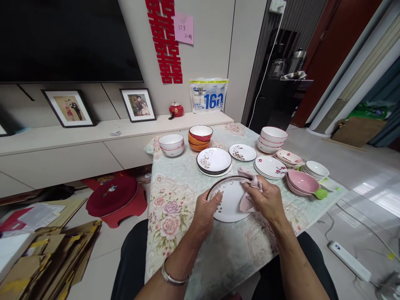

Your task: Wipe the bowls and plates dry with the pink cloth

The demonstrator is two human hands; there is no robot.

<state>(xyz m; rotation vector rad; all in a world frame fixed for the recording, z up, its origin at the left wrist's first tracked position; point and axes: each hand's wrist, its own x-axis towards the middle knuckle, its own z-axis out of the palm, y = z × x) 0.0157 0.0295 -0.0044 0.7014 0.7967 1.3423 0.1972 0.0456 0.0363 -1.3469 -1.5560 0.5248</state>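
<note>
Single head-worn view, angled forward and down over cloth-covered table (pixel 225 254); left hand (pixel 204 210) and right hand (pixel 265 198) close to lens, low in frame; pale cabinet (pixel 131 146) and wall (pixel 212 54) farther off; tiled floor (pixel 103 262) flanking both sides.

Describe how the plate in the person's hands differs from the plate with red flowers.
Pattern: the held plate bears brown florals, the red-flowered plate red blooms.
Support: the held plate is in the left hand and right hand; the red-flowered plate tops a stack.
Contact: a pink cloth touches the held plate, not the red-flowered plate.
Both are round with whitish faces.
</note>
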